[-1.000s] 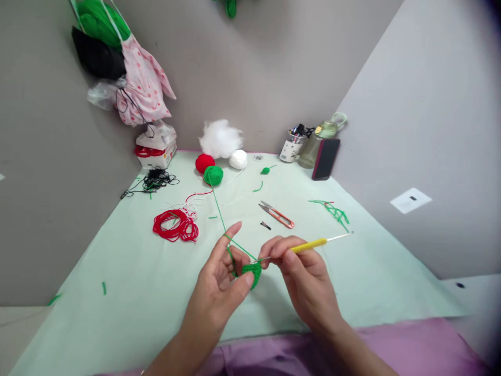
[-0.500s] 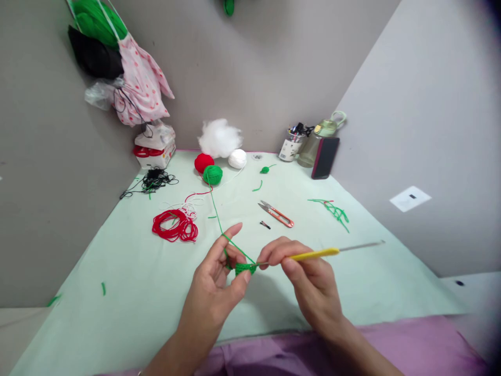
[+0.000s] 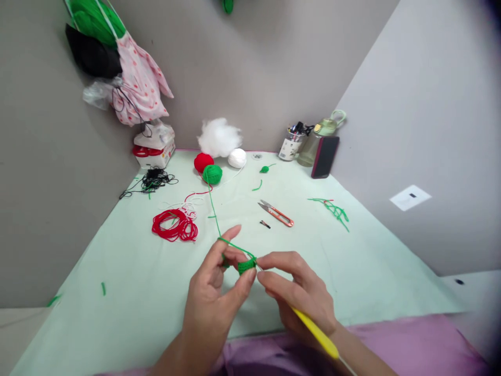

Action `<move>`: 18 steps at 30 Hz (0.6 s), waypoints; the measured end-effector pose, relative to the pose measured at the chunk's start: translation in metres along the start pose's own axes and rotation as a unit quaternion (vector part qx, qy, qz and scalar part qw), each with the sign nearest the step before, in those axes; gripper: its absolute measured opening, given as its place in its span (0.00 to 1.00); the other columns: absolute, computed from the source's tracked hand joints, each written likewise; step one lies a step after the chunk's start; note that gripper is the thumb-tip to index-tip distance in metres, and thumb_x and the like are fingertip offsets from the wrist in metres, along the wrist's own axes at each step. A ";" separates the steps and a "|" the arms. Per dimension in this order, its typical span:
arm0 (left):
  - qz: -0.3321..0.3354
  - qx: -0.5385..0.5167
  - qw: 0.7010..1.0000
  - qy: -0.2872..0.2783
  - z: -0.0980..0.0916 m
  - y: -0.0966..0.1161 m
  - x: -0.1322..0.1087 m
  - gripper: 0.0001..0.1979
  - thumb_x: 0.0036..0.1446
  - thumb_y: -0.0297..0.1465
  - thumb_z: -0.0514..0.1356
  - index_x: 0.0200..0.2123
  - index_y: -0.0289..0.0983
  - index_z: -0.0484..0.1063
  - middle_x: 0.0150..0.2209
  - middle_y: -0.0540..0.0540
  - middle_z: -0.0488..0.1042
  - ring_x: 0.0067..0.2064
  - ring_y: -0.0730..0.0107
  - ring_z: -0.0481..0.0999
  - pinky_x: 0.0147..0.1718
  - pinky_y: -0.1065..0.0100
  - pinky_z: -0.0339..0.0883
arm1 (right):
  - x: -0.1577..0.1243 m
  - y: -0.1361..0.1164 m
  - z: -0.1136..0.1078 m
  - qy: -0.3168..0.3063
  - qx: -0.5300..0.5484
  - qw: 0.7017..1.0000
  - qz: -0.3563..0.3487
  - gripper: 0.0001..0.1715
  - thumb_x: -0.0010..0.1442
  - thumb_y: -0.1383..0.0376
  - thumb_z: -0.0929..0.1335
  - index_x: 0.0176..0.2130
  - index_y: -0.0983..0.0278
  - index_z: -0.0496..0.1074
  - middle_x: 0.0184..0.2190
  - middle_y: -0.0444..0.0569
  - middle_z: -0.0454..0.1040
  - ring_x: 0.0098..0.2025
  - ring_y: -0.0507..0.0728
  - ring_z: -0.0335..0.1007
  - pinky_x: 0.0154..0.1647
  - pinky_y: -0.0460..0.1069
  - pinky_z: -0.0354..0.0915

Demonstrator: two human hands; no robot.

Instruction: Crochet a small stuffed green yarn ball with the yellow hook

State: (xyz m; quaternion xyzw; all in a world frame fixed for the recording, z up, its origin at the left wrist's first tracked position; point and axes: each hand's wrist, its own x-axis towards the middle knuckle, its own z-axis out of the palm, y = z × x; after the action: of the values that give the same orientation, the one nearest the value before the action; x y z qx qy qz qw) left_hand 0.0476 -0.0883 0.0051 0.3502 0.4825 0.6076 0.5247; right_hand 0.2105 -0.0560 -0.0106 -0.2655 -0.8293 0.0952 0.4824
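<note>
My left hand (image 3: 219, 287) pinches a small green crochet piece (image 3: 246, 266) between thumb and fingers. Green yarn passes over its raised index finger and runs back to the green yarn ball (image 3: 212, 174). In my right hand (image 3: 299, 292) is a crochet hook (image 3: 315, 332) with a yellow handle, which slants down toward me below the palm. The hook's thin metal end meets the right edge of the crochet piece, where the fingertips of both hands come close. Its exact tip is too small to make out.
Thread snips (image 3: 276, 213) and a small black clip (image 3: 265, 224) lie beyond my hands. A red yarn coil (image 3: 175, 225) is at left, green yarn scraps (image 3: 332, 211) at right. Behind stand white stuffing (image 3: 219, 138), a pen cup (image 3: 291, 143), a bottle (image 3: 313, 141) and a phone (image 3: 325, 157).
The hook has swung from pointing rightward to slanting down toward me, with my right hand turning along. The crochet piece is tilted up slightly, and the yarn has shifted a little left.
</note>
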 end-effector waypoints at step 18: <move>-0.079 -0.118 0.987 -0.078 -0.005 0.001 0.007 0.28 0.57 0.33 0.72 0.61 0.46 0.75 0.36 0.51 0.74 0.40 0.71 0.73 0.45 0.69 0.69 | 0.023 -0.003 0.006 0.061 0.296 0.932 0.199 0.10 0.71 0.66 0.68 0.43 0.60 0.82 0.36 0.50 0.80 0.40 0.58 0.77 0.39 0.52 0.75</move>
State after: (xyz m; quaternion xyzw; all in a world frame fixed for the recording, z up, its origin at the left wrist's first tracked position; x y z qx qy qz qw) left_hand 0.0413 -0.0824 0.0041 0.2928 0.3913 0.5875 0.6449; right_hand 0.1948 -0.0459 0.0047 -0.2754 -0.6625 0.4140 0.5602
